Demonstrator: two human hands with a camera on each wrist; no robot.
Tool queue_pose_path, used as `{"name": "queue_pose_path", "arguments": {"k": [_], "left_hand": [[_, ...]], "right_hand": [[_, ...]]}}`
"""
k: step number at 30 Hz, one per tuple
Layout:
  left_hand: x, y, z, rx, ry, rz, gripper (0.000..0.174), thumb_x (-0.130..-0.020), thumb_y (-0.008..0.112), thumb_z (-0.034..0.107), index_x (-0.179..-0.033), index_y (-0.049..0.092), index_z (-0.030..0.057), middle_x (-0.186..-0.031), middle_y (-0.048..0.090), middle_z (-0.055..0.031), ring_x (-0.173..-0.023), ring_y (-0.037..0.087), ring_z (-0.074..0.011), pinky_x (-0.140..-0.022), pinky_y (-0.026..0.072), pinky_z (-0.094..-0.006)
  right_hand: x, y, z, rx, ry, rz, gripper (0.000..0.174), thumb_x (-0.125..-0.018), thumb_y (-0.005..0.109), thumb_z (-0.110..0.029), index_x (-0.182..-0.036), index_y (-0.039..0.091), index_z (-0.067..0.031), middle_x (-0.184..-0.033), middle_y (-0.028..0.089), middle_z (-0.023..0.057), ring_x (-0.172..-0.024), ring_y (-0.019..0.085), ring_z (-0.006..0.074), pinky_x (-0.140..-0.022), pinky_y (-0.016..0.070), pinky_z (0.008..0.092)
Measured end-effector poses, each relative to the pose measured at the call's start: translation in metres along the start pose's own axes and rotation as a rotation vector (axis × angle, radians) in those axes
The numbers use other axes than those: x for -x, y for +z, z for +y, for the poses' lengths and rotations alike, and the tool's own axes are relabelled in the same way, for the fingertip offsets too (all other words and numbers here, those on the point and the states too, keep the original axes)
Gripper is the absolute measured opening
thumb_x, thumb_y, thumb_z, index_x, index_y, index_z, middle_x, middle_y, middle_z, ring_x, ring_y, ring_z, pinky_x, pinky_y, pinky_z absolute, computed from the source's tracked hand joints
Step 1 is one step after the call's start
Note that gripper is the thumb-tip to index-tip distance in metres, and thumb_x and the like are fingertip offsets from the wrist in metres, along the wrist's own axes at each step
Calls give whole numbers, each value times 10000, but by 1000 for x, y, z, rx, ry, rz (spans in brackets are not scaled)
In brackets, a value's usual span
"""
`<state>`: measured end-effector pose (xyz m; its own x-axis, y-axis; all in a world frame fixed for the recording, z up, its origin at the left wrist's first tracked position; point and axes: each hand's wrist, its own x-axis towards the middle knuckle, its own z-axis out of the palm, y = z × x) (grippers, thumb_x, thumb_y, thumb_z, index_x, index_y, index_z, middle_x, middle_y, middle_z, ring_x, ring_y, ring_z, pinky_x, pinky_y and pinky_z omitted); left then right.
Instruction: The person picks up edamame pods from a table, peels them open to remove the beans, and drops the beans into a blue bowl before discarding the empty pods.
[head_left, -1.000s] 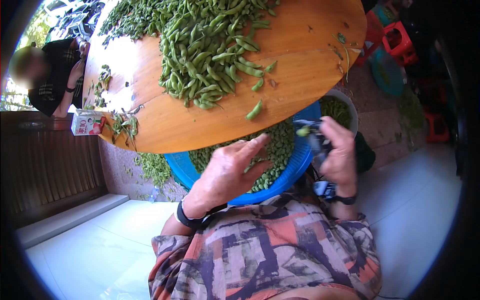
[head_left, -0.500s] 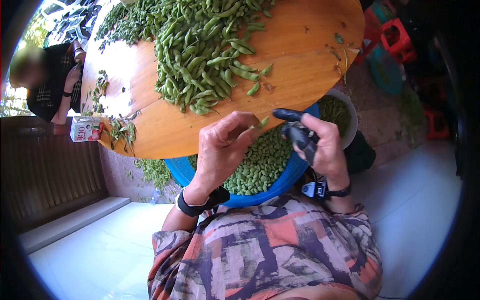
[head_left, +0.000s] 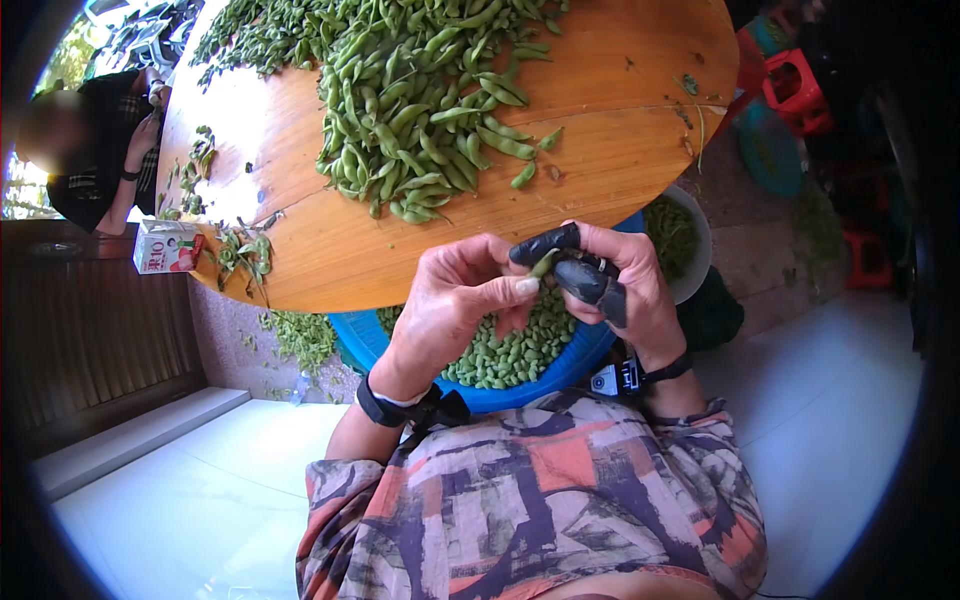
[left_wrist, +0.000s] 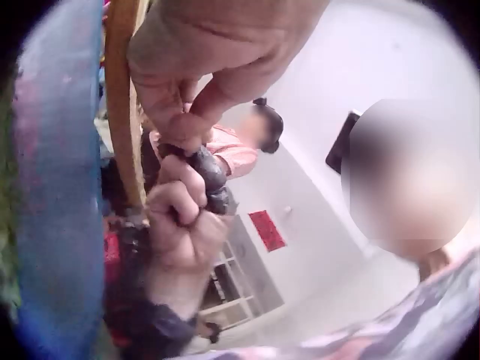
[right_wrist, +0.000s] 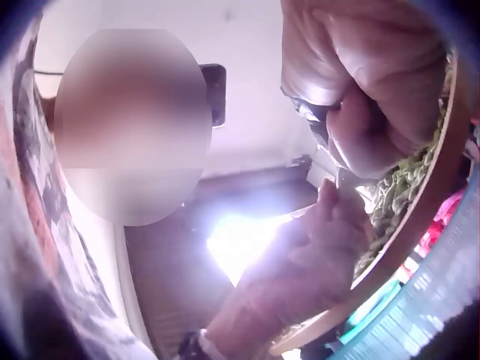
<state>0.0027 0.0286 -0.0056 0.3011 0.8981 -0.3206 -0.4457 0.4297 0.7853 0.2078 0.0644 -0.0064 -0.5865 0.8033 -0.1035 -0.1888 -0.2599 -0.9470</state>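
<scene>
Over a blue basket [head_left: 585, 350] full of shelled green beans [head_left: 510, 350], both hands meet at one green bean pod [head_left: 543, 265]. My left hand [head_left: 440, 300] pinches its near end between thumb and fingers. The right hand [head_left: 640, 285] has black covers [head_left: 545, 243] on its thumb and forefinger, and these grip the pod's other end. In the left wrist view the left hand [left_wrist: 225, 52] and the right hand [left_wrist: 184, 214] touch at the fingertips. The right wrist view shows the right hand [right_wrist: 375, 82] above the left hand [right_wrist: 300, 262], the pod mostly hidden.
A large pile of pods [head_left: 420, 110] covers part of the wooden table [head_left: 620, 130] ahead. A drink carton [head_left: 165, 248] and plant scraps [head_left: 245, 255] lie at its left edge, near another person [head_left: 90, 150]. A pale bucket [head_left: 700, 240] stands right, beyond it red stools [head_left: 795, 90].
The right hand has come in from the right to the left hand, and its black-covered fingers have closed on the pod. The left hand turned inward and took up the pod.
</scene>
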Motion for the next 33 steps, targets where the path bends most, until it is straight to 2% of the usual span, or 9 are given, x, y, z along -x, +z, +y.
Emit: {"name": "queue_pose_path", "arguments": {"k": [5, 8, 10, 12, 18, 21, 24, 31, 33], "left_hand": [[-1, -3, -6, 335, -57, -203, 100, -915, 663, 93, -897, 597, 21, -676, 620, -65, -541, 570, -111, -441, 395, -224], [1, 6, -5, -90, 137, -3, 107, -903, 689, 81, -924, 608, 13, -709, 632, -40, -579, 568, -67, -489, 437, -197], [1, 11, -11, -249, 171, 73, 106, -896, 696, 73, -921, 615, 9, -715, 636, -30, -588, 569, -56, -501, 446, -192], [0, 11, -13, -563, 238, 165, 120, -919, 676, 106, -904, 634, -5, -736, 654, -20, -609, 571, -40, -519, 465, -194], [-5, 4, 4, -364, 31, 11, 228, -1002, 548, 174, -929, 648, -18, -759, 671, -52, -609, 609, -81, -498, 490, -228], [-6, 8, 3, -347, -36, 14, 234, -1018, 520, 181, -981, 622, -26, -780, 652, -44, -620, 593, -78, -520, 478, -223], [-9, 19, -4, -434, 112, 82, 211, -1023, 488, 172, -1039, 563, -25, -731, 541, 8, -606, 481, -63, -538, 411, -220], [-7, 33, -16, -185, 122, 263, 231, -969, 405, 117, -1074, 583, 12, -682, 452, 55, -597, 384, -30, -537, 328, -201], [-6, 25, -17, -256, 154, 211, 258, -942, 428, 128, -1076, 598, -12, -733, 520, 30, -589, 403, -41, -526, 295, -191]], "right_hand": [[-6, -4, 10, -476, 112, -118, 268, -938, 505, -118, -1108, 624, 52, -613, 515, -13, -469, 412, 20, -415, 273, 190], [-4, -1, -1, -296, 86, -36, 224, -915, 529, -78, -1072, 639, 38, -671, 547, 5, -540, 485, 52, -483, 357, 204], [-2, 6, -6, 311, -57, 101, 190, -882, 569, -51, -1040, 649, 19, -741, 573, 17, -654, 547, 81, -596, 427, 224], [0, 14, -7, 317, -88, 141, 187, -866, 569, -32, -1029, 651, 10, -772, 579, 22, -707, 554, 83, -642, 435, 227], [7, 1, -3, 186, 92, 138, 131, -856, 574, -10, -969, 635, 14, -794, 568, 55, -738, 525, 80, -638, 433, 250], [2, 10, 3, 364, -39, 192, 160, -806, 593, 2, -963, 623, 13, -785, 551, 93, -706, 569, 165, -620, 453, 314], [0, 27, 10, 860, -475, 405, 231, -768, 579, 39, -998, 601, 41, -841, 510, 190, -747, 559, 394, -654, 465, 395], [-7, 26, 8, 773, -550, 367, 229, -766, 591, 42, -989, 618, 0, -795, 513, 155, -704, 568, 359, -618, 464, 376], [-3, 20, 2, 436, -184, 287, 214, -838, 589, 4, -1044, 647, 3, -779, 573, 94, -683, 557, 156, -624, 449, 277]]}}
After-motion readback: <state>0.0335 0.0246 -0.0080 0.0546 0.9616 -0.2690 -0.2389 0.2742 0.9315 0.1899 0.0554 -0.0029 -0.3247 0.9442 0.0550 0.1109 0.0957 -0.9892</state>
